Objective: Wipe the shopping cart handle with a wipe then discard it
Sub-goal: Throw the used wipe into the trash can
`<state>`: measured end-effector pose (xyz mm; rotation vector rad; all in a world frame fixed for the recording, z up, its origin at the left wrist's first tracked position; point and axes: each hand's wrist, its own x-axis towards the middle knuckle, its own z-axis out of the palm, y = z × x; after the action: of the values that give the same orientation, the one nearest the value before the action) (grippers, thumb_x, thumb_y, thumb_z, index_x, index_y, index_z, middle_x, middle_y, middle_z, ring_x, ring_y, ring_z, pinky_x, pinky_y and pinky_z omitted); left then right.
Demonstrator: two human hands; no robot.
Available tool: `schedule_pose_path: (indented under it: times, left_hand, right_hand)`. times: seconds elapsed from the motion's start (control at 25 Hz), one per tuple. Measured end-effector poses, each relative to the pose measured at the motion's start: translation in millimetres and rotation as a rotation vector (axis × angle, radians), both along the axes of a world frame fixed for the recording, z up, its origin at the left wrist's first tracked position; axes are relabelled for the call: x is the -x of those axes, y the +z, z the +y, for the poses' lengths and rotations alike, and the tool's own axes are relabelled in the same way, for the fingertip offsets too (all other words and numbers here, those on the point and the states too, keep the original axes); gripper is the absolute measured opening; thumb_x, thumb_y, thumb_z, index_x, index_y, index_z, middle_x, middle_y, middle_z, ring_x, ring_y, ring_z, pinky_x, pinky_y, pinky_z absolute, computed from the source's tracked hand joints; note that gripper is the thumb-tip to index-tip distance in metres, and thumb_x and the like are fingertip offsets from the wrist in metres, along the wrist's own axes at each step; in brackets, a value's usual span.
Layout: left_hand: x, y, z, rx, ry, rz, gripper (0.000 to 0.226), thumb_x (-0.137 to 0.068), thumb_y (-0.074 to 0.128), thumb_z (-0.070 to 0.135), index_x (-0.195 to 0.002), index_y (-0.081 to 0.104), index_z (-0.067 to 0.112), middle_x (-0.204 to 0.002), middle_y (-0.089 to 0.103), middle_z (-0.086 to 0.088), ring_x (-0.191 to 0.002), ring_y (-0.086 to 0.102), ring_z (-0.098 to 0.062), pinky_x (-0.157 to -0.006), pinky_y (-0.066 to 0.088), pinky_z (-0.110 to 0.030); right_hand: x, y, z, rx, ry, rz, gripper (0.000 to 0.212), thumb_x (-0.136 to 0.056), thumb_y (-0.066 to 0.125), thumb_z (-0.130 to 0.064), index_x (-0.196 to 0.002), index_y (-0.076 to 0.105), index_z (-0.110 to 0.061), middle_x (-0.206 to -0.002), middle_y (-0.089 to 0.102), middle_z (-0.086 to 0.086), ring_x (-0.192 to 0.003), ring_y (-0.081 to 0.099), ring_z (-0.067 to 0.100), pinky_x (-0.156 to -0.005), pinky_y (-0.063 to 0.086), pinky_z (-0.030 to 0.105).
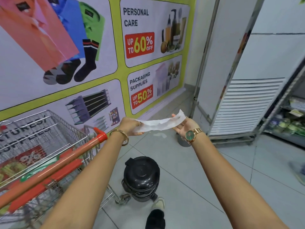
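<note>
In the head view, we hold a white wipe (pixel 159 123) stretched between our two hands, out in front of us and above the tiled floor (pixel 206 171). Our left hand (pixel 131 126) pinches one end of the wipe, with the fingers curled closed around it and the back of the hand turned up. This wrist carries a gold bangle (pixel 121 136). Our right hand (pixel 184 128) holds the other end; the palm faces up and is partly open, and the thumb presses the wipe near its upper corner. On this wrist there is a gold watch (pixel 191 135) with a green face. The wipe hangs a little loose in the middle and looks wrinkled.

The shopping cart (pixel 49 129) stands at the left, beside our left arm. Its orange handle (pixel 54 164) runs diagonally and is not touched by any hand or by the wipe. A black bin (pixel 142 177) with a closed domed lid stands on the floor below our hands, just beside the cart. Near it, at the bottom edge, we see one foot in a shoe (pixel 156 214). Behind the cart, a large advertising poster (pixel 140 47) covers the wall.
</note>
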<state>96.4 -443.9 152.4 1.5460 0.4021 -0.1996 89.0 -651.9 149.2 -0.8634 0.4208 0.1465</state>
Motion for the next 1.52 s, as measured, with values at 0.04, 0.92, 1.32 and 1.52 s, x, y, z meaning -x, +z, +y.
schedule_pose_path:
  times: [0.04,0.92,1.32,1.52]
  left_hand:
    - [-8,-6,0,-0.017,-0.005,0.018,0.013,-0.083,0.049,-0.012,-0.078,0.057,-0.002,-0.113,0.053,-0.019,-0.108,0.058,-0.045,-0.062,0.062,-0.044]
    - [-133,-185,40,-0.074,0.042,0.318,0.019,-0.084,0.055,-0.007,-0.07,0.053,0.007,-0.093,0.059,-0.013,-0.072,0.064,-0.024,-0.054,0.061,-0.028]
    - [-113,-204,43,-0.15,0.136,0.356,0.02,-0.078,0.062,-0.005,-0.062,0.056,0.005,-0.092,0.06,-0.02,-0.089,0.065,-0.042,-0.079,0.057,-0.052]
    - [-114,-221,52,-0.142,0.177,0.402,0.019,-0.079,0.063,-0.002,-0.064,0.054,0.006,-0.097,0.06,-0.021,-0.1,0.062,-0.045,-0.089,0.053,-0.055]
  right_hand:
    - [-7,-4,-1,0.011,-0.001,0.006,0.038,-0.097,0.041,-0.014,-0.134,0.04,-0.007,-0.129,0.057,0.016,-0.112,0.055,0.031,-0.084,0.048,0.04]
    - [-163,-158,35,0.182,0.252,0.263,0.014,-0.096,0.042,-0.01,-0.092,0.055,-0.013,-0.113,0.061,0.016,-0.086,0.064,0.025,-0.073,0.053,0.036]
    - [-142,-164,40,0.14,0.259,0.29,0.028,-0.095,0.045,-0.011,-0.122,0.049,-0.007,-0.12,0.061,0.02,-0.094,0.063,0.03,-0.068,0.055,0.038]
    - [-147,-175,46,0.175,0.275,0.293,0.029,-0.094,0.046,-0.008,-0.123,0.049,-0.004,-0.116,0.06,0.021,-0.083,0.065,0.027,-0.072,0.055,0.039]
